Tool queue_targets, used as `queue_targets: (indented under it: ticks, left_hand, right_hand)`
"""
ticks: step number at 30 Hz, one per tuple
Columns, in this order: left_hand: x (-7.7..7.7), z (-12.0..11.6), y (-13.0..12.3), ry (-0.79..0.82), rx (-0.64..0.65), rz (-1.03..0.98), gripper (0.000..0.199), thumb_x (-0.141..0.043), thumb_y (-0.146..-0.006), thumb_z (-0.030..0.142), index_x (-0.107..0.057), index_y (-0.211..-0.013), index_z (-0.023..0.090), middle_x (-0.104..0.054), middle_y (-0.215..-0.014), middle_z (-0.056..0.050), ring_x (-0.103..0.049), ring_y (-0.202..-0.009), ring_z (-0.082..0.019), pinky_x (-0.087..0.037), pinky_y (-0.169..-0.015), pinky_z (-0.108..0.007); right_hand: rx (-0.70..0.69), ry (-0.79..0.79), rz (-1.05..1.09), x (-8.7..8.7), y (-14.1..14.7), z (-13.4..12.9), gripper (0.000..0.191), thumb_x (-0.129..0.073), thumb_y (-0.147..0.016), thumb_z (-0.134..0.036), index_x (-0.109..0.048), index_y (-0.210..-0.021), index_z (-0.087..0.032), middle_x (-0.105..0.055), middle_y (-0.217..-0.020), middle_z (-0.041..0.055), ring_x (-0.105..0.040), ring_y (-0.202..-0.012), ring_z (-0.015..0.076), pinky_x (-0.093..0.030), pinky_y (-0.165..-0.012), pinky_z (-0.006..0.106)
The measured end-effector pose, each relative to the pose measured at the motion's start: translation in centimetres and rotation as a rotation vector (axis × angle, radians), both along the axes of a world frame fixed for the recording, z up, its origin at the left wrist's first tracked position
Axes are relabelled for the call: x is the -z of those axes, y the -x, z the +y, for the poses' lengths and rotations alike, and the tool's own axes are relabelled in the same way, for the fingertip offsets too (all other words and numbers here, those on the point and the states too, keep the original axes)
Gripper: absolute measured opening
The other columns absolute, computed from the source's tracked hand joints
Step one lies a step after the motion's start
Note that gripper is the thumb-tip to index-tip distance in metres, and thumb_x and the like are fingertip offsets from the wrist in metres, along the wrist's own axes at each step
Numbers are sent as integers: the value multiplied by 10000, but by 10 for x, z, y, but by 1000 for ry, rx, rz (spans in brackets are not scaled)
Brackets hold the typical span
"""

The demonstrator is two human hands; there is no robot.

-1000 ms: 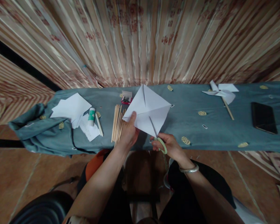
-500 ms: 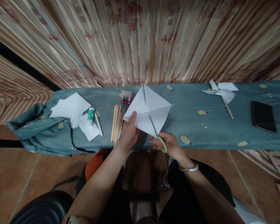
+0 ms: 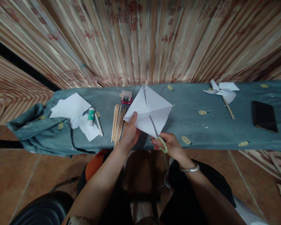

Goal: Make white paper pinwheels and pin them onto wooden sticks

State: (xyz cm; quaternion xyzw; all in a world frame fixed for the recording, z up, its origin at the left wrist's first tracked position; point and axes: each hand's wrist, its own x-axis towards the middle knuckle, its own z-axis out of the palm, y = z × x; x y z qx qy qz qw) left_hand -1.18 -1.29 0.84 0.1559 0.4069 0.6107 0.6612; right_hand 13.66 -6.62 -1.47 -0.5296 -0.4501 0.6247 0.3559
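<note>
A creased white paper square [image 3: 154,104] is held above the cloth-covered table, with a slit running in from its top corner. My left hand [image 3: 130,131] grips its lower left edge, thumb on top. Green-handled scissors [image 3: 163,145] are in my right hand [image 3: 170,145], fingers wrapped round the handles. Their blades lie at the paper's bottom corner, along a dark line towards the middle. Several wooden sticks [image 3: 117,123] rest just left of my left hand. Behind them sits a small red box [image 3: 126,99] with its lid up.
White sheets [image 3: 72,106], a green-and-white glue stick [image 3: 91,116] and a white pen [image 3: 99,124] lie on the left of the table [image 3: 189,125]. At the right are a paper pinwheel on a stick [image 3: 222,91] and a black phone-like object [image 3: 264,116]. A curtain [image 3: 140,43] hangs behind.
</note>
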Motion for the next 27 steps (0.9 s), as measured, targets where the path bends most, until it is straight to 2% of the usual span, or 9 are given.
queue_targets:
  ticks: [9,14,18,27]
  left_hand:
    - [3,0,1,6,0,-20,416,-677,-856,232,-585,-1258,180,-727,-1103,-86,-696,-998,-204,-553,-890,-309]
    - [5,1,1,0,-2,-9,357,-639,-881,222,-598,-1232,175,-736,-1054,-78,-705,-943,-188,-563,-852,-293]
    - [5,1,1,-1,-3,-4,364,-645,-878,227,-601,-1237,191,-735,-1066,-81,-704,-948,-203,-557,-865,-320]
    - [3,0,0,-1,-3,3,372,-647,-878,242,-588,-1240,179,-731,-1077,-79,-699,-966,-188,-548,-884,-303]
  right_hand:
    - [-15,-34,-16,-2,0,0,405,-778,-620,-565,-667,-649,-177,-612,-500,-16,-521,-444,93,-398,-435,214]
    - [-5,-23,-32,-1,0,0,423,-789,-595,-575,-666,-638,-173,-619,-499,-12,-530,-450,96,-393,-435,214]
    - [-9,-13,-60,-1,0,0,430,-782,-600,-583,-661,-617,-171,-618,-496,-5,-522,-449,95,-387,-435,216]
    - [11,17,-44,-3,1,0,438,-799,-574,-582,-684,-657,-167,-611,-481,-13,-526,-433,95,-389,-421,213]
